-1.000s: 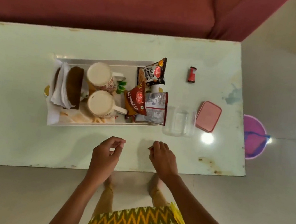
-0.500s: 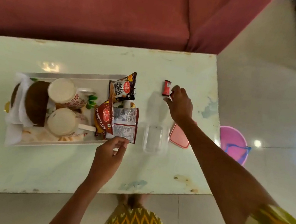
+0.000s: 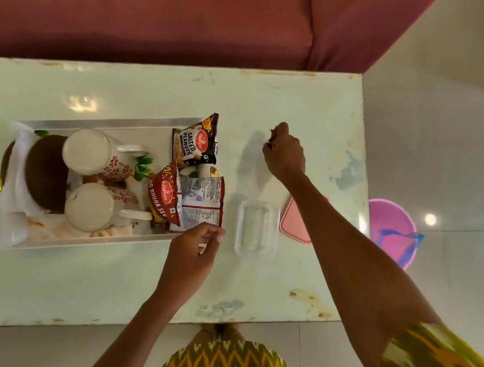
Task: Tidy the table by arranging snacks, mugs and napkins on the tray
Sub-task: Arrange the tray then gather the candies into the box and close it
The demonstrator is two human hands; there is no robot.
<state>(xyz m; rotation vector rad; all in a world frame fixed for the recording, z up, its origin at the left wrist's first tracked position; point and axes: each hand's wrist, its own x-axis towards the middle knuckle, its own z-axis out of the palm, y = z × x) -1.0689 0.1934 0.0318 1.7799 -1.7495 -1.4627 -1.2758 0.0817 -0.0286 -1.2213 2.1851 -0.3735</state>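
Observation:
A silver tray [image 3: 103,126] on the pale green table [image 3: 98,281] holds two floral mugs [image 3: 85,151] [image 3: 89,211], white napkins [image 3: 10,202] around a brown round piece [image 3: 46,173], a salted peanuts packet [image 3: 195,143], a red bhujia sev packet [image 3: 163,196] and a packet lying back-up [image 3: 199,205]. My left hand [image 3: 195,251] pinches the tray's near right corner, just below that packet. To the right of the tray, my right hand [image 3: 284,155] is closed on a small red packet [image 3: 272,134], of which only a sliver shows.
A clear plastic container [image 3: 256,230] stands right of the tray, with its pink lid [image 3: 295,225] partly under my right forearm. A pink bucket [image 3: 394,231] sits on the floor past the table's right end. A maroon sofa [image 3: 164,13] runs along the far side.
Both hands left the table's near edge. My left hand went to the tray's corner. My right hand reached far right and closed over the small red packet, which lay bare before.

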